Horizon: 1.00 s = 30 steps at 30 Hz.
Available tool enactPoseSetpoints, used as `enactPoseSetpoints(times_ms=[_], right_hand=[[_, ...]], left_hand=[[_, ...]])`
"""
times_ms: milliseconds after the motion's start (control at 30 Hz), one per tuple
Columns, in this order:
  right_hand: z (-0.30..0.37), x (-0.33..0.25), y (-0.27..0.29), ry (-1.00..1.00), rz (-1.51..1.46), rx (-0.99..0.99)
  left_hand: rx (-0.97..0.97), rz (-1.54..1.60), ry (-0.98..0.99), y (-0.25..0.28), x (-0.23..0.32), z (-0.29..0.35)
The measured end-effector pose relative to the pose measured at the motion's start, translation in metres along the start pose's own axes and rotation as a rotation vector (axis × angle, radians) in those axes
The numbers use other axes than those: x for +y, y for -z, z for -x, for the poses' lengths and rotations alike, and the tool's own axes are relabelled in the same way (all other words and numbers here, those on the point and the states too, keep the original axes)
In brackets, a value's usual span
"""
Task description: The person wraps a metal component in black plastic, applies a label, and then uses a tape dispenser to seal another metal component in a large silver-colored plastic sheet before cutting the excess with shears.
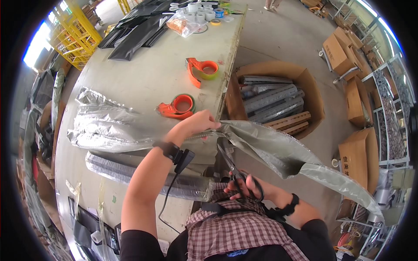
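Note:
My left hand (pixel 199 122) is closed on the edge of a long grey-green plastic sheet (pixel 265 141), fingers pinched together. From there the sheet droops off the table's right side toward the lower right. In my right hand (pixel 248 187) is a pair of black-handled scissors (pixel 235 171), its fingers around the handles. The blades point up at the sheet just below my left hand; whether they touch it I cannot tell. A crumpled silvery part of plastic sheeting (pixel 100 124) lies left of my left hand. Nearer to me on the table rests a long plastic-wrapped bundle (pixel 130 173).
Two orange tape dispensers (pixel 180 106) lie beyond my left hand on the pale table (pixel 143 74). Black flat bags (pixel 137 41) and tape rolls (pixel 200 17) are at the far end. Right of the table stands a cardboard box (pixel 315 95) with wrapped long pieces inside.

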State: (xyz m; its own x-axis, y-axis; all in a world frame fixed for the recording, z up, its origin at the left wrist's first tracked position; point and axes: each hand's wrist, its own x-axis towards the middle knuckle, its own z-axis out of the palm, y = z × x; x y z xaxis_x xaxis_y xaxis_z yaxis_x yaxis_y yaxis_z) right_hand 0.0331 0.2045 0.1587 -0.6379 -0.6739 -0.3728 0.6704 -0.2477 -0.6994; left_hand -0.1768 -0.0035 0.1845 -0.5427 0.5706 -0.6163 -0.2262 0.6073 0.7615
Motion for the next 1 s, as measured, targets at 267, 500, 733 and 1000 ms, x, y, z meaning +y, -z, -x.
enactPoseSetpoints(times_ms=[267,500,733,1000], right_hand=[[-0.042,0.0,-0.007,0.169,0.136,0.219],[-0.043,-0.013,-0.009,0.425,0.354,0.192],[-0.034,-0.018,-0.015,0.405,0.473,0.117],[-0.038,-0.011,-0.008,0.283,0.865,0.354]], left_hand=[[0.261,-0.31,-0.091,-0.017,0.017,0.013],[0.063,0.32,0.013,-0.024,0.009,0.043],[-0.35,0.494,-0.233,-0.036,-0.014,0.051],[-0.259,0.63,-0.322,-0.054,-0.04,0.023]])
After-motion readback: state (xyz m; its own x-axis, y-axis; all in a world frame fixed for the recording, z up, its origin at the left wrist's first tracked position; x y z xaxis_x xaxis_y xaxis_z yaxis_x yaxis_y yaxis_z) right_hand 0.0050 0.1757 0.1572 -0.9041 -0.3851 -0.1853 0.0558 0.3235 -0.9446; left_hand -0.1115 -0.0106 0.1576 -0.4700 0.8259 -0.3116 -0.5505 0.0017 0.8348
